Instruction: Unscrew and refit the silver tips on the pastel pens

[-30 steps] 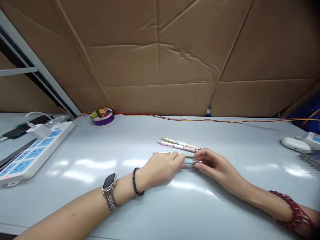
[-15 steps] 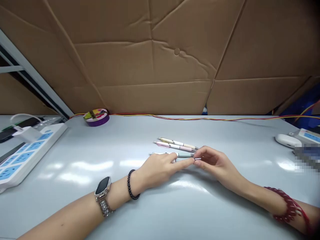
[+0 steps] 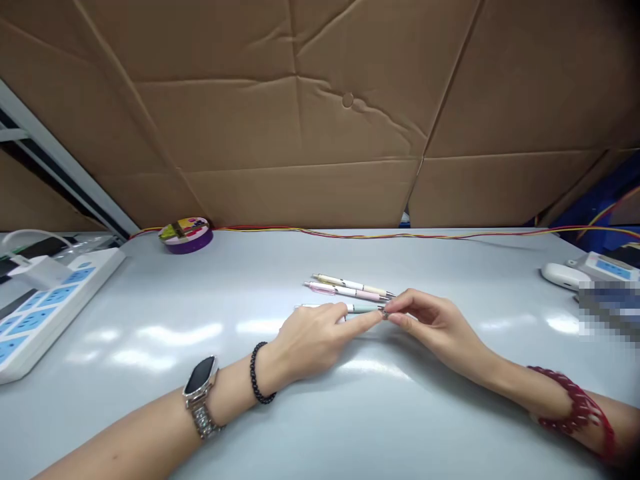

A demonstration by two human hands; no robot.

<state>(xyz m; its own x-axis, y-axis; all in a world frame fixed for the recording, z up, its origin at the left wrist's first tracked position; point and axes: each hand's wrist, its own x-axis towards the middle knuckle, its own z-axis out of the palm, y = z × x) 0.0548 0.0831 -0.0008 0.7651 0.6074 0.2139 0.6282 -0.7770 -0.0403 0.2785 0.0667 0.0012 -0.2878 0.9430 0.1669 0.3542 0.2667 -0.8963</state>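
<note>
Room between purple roll point(image 3: 186, 239) and pens point(image 3: 350, 291); cardboard point(image 3: 300, 127) blocks back.

Two pens point(image 3: 345, 291) mid-desk point(image 3: 440, 433), third pen point(image 3: 367, 309) just in front, left hand point(image 3: 315, 340) before it, right hand point(image 3: 433, 327) by its right end. Tape roll point(image 3: 187, 239) near back edge, left. Wires point(image 3: 345, 236) along back edge, cardboard point(image 3: 250, 133) behind. Power strip point(image 3: 107, 263) left side, charger point(image 3: 43, 272) on it.

Since 1.0 s ago: left hand point(image 3: 311, 339) index finger extended, reaching fingertips of right hand point(image 3: 443, 333); light-blue barrel between them hidden, silver metal piece point(image 3: 385, 314) less exposed. View swung right; left-edge power strip point(image 3: 45, 319) further cropped.
</note>
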